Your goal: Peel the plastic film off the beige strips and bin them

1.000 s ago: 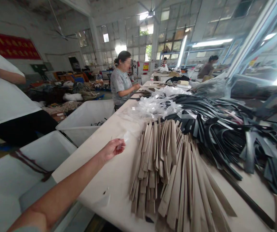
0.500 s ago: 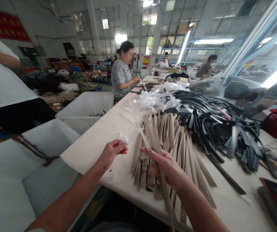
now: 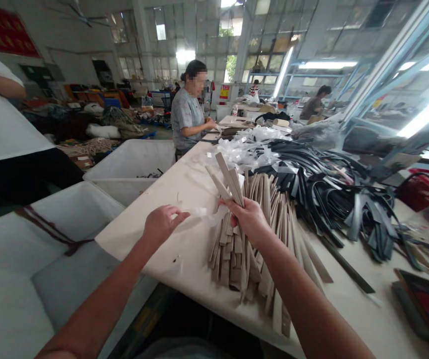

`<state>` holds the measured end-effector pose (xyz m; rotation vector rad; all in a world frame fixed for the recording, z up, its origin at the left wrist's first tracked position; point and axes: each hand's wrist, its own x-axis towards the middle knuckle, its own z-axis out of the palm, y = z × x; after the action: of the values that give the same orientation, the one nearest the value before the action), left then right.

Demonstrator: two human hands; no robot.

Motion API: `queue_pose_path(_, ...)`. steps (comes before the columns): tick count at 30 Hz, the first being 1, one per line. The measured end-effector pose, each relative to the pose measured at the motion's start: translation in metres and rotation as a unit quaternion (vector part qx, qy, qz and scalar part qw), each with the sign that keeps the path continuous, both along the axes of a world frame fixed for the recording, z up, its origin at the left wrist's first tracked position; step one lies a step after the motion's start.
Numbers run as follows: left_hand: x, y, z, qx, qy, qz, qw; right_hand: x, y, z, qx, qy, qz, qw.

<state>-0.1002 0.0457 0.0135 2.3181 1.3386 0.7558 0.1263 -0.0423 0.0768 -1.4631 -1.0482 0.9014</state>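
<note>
Over the table (image 3: 124, 234), my left hand (image 3: 163, 224) pinches one end of a clear plastic strip (image 3: 198, 212). The strip stretches right toward my other hand, where its far end is blurred. My right hand (image 3: 250, 215) is closed around a few flat beige strips (image 3: 232, 182), which fan apart above the fingers and hang down below them. Beneath that hand lies a thick pile of similar beige strips (image 3: 285, 239). Their exact material cannot be made out.
Black strips (image 3: 334, 199) lie in coils beyond the beige pile, beside crumpled clear plastic (image 3: 250, 144). White bins (image 3: 72, 209) stand along the table's left edge. A phone-like device (image 3: 427, 299) lies at right. A co-worker (image 3: 190, 109) works farther up the table.
My left hand has moved slightly left, and the plastic now stretches between my hands. My right hand has raised the beige strips, their upper ends now higher and fanned.
</note>
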Motion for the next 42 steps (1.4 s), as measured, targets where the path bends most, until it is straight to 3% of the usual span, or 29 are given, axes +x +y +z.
queue_pose_path(3, 0.01, 0.001, 0.018, 0.028, -0.009, -0.036, 0.999, -0.004, -0.006, 0.003, -0.01, -0.027, 0.012, 1.0)
queue_pose_path(6, 0.025, -0.009, 0.032, -0.078, -0.105, -0.14, 0.981, -0.006, -0.008, 0.004, -0.014, -0.046, 0.022, 0.999)
queue_pose_path(9, 0.033, -0.022, 0.037, -0.169, -0.114, -0.213, 0.956, -0.005, -0.01, 0.006, -0.012, -0.062, 0.024, 0.998)
queue_pose_path(13, 0.034, -0.037, 0.032, -0.254, -0.093, -0.224, 0.936, -0.003, -0.013, 0.011, -0.008, -0.082, 0.018, 0.996)
queue_pose_path(17, 0.034, -0.046, 0.022, -0.345, -0.182, -0.225, 0.893, -0.007, -0.017, 0.014, -0.004, -0.101, 0.021, 0.995)
queue_pose_path(23, 0.036, -0.051, 0.016, -0.404, -0.182, -0.273, 0.854, -0.02, -0.016, 0.017, -0.003, -0.13, 0.049, 0.99)
queue_pose_path(27, 0.032, -0.05, 0.014, -0.432, -0.28, -0.202, 0.833, -0.02, -0.028, 0.033, -0.002, -0.121, 0.057, 0.991)
queue_pose_path(30, 0.024, -0.045, 0.013, -0.456, -0.445, -0.114, 0.762, -0.014, -0.058, 0.04, -0.007, -0.091, 0.041, 0.995)
queue_pose_path(33, 0.016, -0.043, 0.012, -0.459, -0.561, -0.052, 0.687, -0.014, -0.097, 0.026, -0.061, -0.044, 0.053, 0.996)
queue_pose_path(35, 0.016, -0.044, 0.011, -0.454, -0.6, -0.031, 0.658, -0.019, -0.118, 0.007, -0.11, -0.013, 0.084, 0.99)
queue_pose_path(38, 0.021, -0.048, 0.011, -0.439, -0.622, -0.011, 0.648, -0.031, -0.134, -0.022, -0.138, -0.014, 0.098, 0.985)
queue_pose_path(42, 0.032, -0.055, 0.014, -0.397, -0.625, -0.021, 0.673, -0.038, -0.136, -0.043, -0.114, -0.067, 0.084, 0.988)
